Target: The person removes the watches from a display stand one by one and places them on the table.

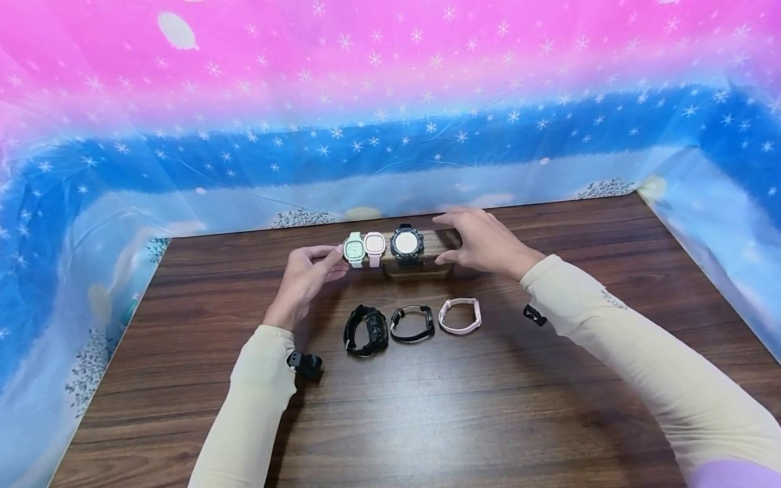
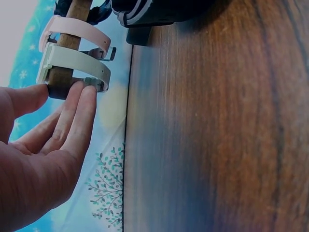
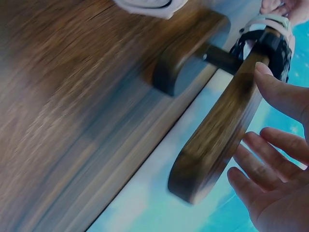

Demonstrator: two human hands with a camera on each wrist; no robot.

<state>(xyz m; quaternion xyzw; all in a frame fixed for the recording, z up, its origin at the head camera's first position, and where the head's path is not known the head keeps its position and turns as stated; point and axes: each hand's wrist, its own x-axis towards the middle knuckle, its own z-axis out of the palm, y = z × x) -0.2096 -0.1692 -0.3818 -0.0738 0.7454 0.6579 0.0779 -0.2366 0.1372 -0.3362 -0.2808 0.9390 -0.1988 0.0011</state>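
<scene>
A wooden watch stand (image 3: 217, 130) has a crossbar on a short post. My left hand (image 1: 302, 278) holds the bar's left end, thumb on one side and fingertips on the other by a mint-green watch's strap. That mint-green watch (image 1: 354, 250) and a pink watch (image 1: 375, 245) sit side by side on the bar. Farther right on it is a black round-faced watch (image 1: 406, 244). Around the bar's bare right end is my right hand (image 1: 491, 240), fingers spread. Its thumb is at the bar near the black watch; the other fingertips are close to the far side.
In front of the stand, a bulky black watch (image 1: 366, 331), a slim black band (image 1: 413, 324) and a pale pink band (image 1: 460, 316) lie in a row on the brown wooden table (image 1: 390, 420). A patterned cloth (image 1: 390, 149) hangs behind and along both sides.
</scene>
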